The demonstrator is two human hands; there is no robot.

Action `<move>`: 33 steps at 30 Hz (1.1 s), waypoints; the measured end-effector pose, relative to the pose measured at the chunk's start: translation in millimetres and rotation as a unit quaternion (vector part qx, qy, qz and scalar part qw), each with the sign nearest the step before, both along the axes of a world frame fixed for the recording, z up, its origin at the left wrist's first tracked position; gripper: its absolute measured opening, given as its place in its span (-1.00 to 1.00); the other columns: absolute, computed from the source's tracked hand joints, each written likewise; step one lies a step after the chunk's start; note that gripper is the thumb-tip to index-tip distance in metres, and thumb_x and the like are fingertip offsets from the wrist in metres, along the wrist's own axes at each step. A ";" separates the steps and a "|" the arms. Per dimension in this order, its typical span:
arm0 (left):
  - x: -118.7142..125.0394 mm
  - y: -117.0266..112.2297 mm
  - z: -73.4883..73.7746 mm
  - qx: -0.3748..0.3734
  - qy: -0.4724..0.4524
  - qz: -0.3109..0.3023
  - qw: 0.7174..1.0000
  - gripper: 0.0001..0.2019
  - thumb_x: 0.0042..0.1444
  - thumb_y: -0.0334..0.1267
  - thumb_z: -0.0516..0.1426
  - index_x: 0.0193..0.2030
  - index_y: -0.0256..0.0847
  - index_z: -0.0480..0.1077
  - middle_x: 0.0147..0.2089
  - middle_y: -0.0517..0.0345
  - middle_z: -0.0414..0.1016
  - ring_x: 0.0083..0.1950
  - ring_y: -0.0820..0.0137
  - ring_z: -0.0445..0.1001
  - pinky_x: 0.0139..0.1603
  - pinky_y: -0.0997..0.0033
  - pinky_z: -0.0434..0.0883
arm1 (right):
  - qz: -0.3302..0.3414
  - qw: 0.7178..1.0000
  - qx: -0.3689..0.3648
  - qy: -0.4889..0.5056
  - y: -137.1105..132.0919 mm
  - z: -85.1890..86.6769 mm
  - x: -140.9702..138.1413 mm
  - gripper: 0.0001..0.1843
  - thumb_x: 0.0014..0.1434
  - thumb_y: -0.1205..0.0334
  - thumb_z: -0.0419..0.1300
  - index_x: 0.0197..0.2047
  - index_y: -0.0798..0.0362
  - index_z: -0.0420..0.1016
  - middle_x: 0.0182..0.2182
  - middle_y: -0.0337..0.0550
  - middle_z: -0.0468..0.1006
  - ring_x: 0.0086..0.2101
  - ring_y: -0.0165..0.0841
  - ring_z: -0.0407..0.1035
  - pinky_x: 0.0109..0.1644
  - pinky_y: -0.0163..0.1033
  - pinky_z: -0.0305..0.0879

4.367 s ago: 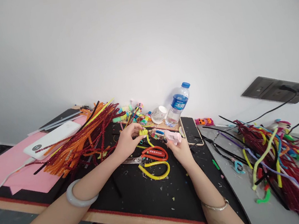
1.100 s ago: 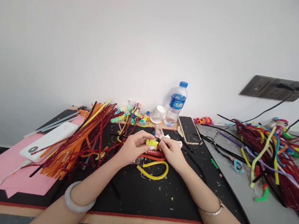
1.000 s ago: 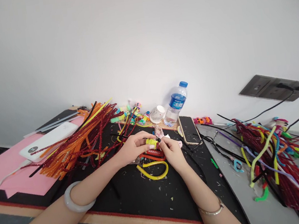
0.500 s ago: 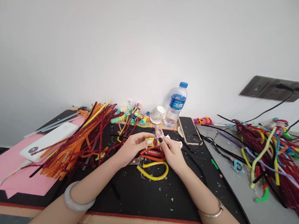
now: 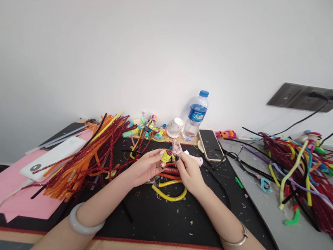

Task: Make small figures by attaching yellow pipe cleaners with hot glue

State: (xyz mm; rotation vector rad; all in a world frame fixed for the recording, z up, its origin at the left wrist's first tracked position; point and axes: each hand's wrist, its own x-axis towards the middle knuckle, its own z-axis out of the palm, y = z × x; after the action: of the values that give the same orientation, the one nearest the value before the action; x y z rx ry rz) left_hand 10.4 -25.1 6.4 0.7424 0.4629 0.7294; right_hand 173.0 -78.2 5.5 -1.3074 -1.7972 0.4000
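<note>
My left hand (image 5: 146, 168) and my right hand (image 5: 186, 171) meet above the black mat (image 5: 168, 218). Between their fingertips is a small yellow coiled pipe cleaner piece (image 5: 166, 156); both hands pinch it. Just below the hands lie red-handled scissors (image 5: 170, 172) and a bent yellow pipe cleaner loop (image 5: 169, 193). A small pink object (image 5: 197, 161) lies right of my right hand.
A heap of orange and red pipe cleaners (image 5: 87, 160) lies at the left, over pink paper (image 5: 4, 193) and a white power bank (image 5: 52, 156). A water bottle (image 5: 195, 116), paper cup (image 5: 175, 127) and phone (image 5: 210, 145) stand behind. Mixed pipe cleaners (image 5: 306, 179) cover the grey surface at right.
My right hand let go of the pink object and came over to the yellow piece in my left hand. Both hands have since turned the piece a little.
</note>
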 end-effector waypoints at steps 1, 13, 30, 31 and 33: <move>-0.4 0.5 -1.0 -0.011 0.009 0.002 1.000 -0.85 0.06 -0.34 0.14 -0.20 -0.30 0.42 -0.37 0.16 0.39 -0.46 0.64 0.35 -0.37 0.65 0.37 | -0.001 1.000 -0.001 0.003 0.1 -0.2 0.0 -0.81 0.19 0.32 -0.11 -0.46 0.04 0.15 -0.53 -0.27 0.25 -0.47 -0.41 0.13 -0.39 -0.32 0.03; -1.0 2.7 1.2 -0.058 0.042 0.002 0.997 -0.90 0.03 -0.42 0.16 -0.27 -0.33 0.42 -0.40 0.14 0.49 -0.45 0.58 0.47 -0.40 0.68 0.45 | -0.024 1.000 0.004 0.017 -0.1 -4.5 1.1 -0.75 0.22 0.27 -0.10 -0.51 0.03 0.09 -0.59 -0.31 0.18 -0.52 -0.43 0.07 -0.42 -0.32 0.00; -1.8 5.6 -5.6 -0.061 0.001 -0.011 0.998 -0.94 0.04 -0.45 0.14 -0.32 -0.38 0.42 -0.42 0.11 0.48 -0.44 0.55 0.47 -0.38 0.64 0.46 | -0.005 1.000 -0.002 0.019 -2.2 -1.9 1.8 -0.74 0.24 0.22 -0.12 -0.46 0.05 0.22 -0.53 -0.24 0.30 -0.48 -0.40 0.18 -0.37 -0.31 0.09; -1.8 5.9 -5.3 -0.064 0.000 -0.007 0.998 -0.94 0.04 -0.45 0.13 -0.33 -0.38 0.42 -0.42 0.11 0.48 -0.44 0.55 0.47 -0.38 0.64 0.46 | -0.013 1.000 -0.002 0.016 -1.5 -1.1 3.1 -0.73 0.24 0.23 -0.13 -0.46 0.05 0.22 -0.53 -0.23 0.31 -0.47 -0.40 0.19 -0.37 -0.31 0.10; -2.1 6.6 -4.2 -0.071 -0.006 0.004 0.997 -0.95 0.05 -0.47 0.12 -0.35 -0.39 0.41 -0.44 0.10 0.48 -0.45 0.55 0.47 -0.38 0.64 0.46 | -0.062 0.998 0.009 -0.004 0.9 0.3 7.4 -0.76 0.22 0.25 -0.13 -0.44 0.05 0.24 -0.51 -0.21 0.33 -0.45 -0.37 0.22 -0.35 -0.29 0.11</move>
State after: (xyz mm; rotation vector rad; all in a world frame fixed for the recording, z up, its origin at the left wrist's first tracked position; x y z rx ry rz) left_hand 8.3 -18.5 2.1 0.6032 0.5018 0.7011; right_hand 180.4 -77.3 5.8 -1.4018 -1.7118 0.3083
